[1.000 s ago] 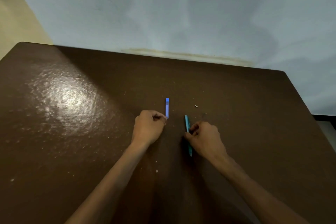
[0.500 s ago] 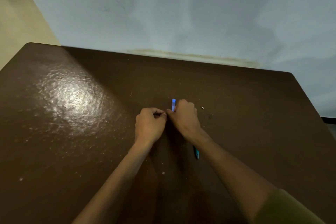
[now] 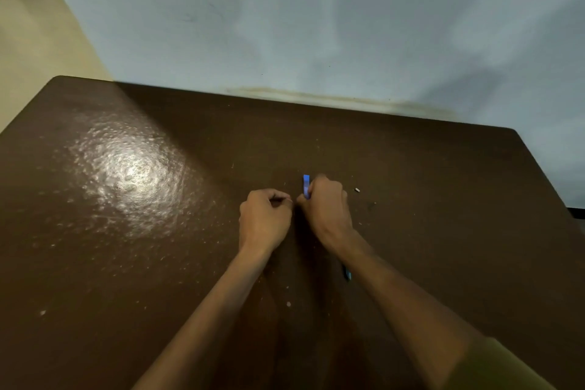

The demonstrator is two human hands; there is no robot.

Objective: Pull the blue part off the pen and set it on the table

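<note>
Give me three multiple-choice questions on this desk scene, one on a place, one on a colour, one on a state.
1. Where is the blue strip?
A. at the right hand's fingers
B. at the table's left edge
C. on the wall

2. What colour is the table?
A. white
B. dark brown
C. green

3. How is the left hand?
A. flat, fingers spread
B. fingers curled
C. out of view

Answers: 1 A, the strip sticks up from the right hand; 2 B, the whole top is brown; 3 B, the knuckles are bent into a fist.

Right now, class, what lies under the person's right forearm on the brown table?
Only the tip of a teal pen shows beside the right forearm; the rest is covered. The table lies beneath.
</note>
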